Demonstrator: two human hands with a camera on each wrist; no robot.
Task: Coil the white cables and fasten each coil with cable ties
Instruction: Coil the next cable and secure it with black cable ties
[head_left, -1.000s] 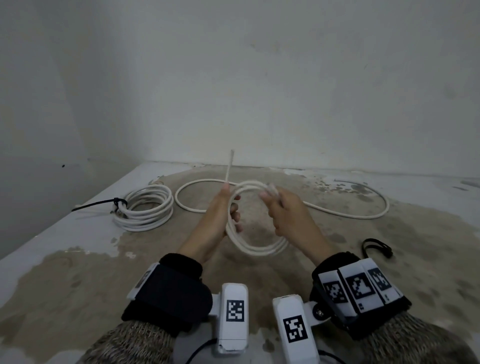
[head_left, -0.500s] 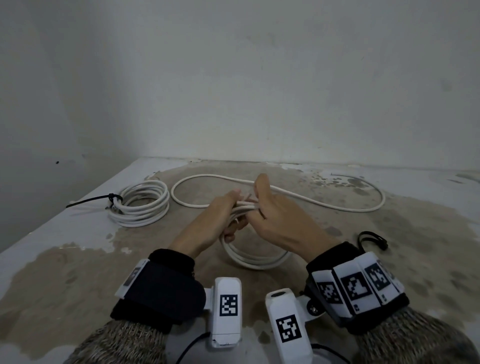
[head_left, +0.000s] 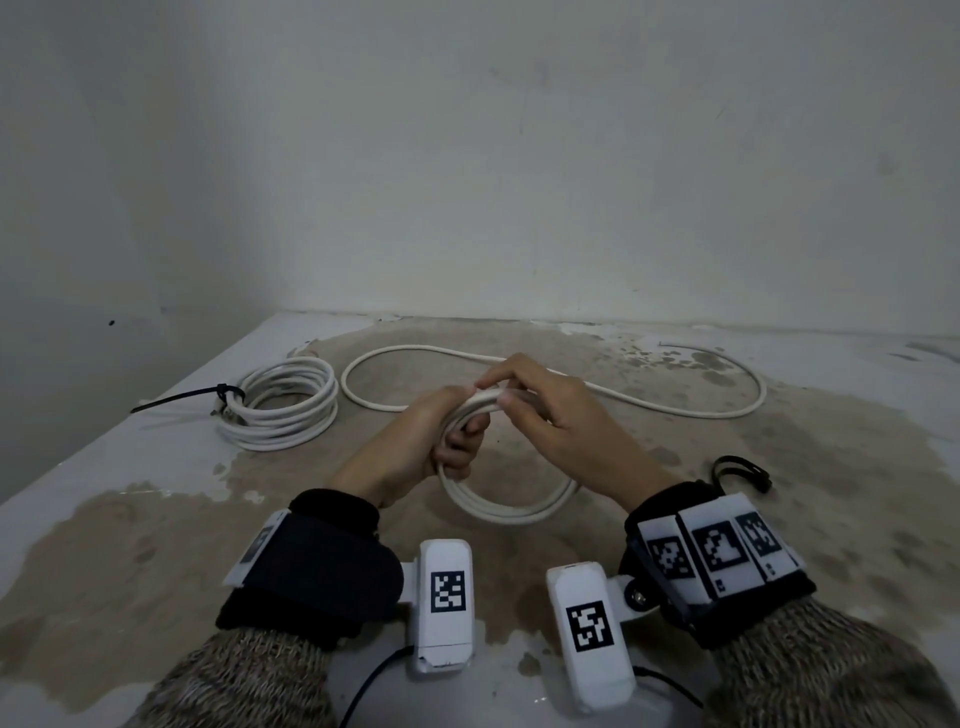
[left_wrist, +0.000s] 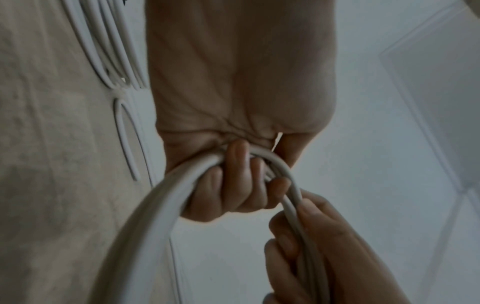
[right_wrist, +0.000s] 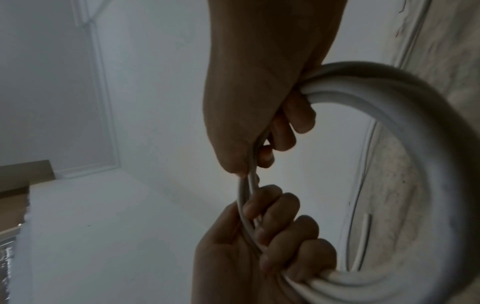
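Both hands, left hand (head_left: 441, 431) and right hand (head_left: 550, 415), clutch one white coil (head_left: 509, 509).

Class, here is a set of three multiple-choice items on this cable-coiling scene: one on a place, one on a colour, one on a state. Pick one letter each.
1. Where does the tied coil lie?
A. left of the hands
B. right of the hands
C. under the hands

2. What colour is the cable tie on it?
A. red
B. black
C. yellow

3. How is the coil in hand held?
A. by no hand
B. by one hand
C. by both hands

Answers:
1 A, it rests on the table at far left.
2 B, a black strap sticks out.
3 C, left hand and right hand both grip it.
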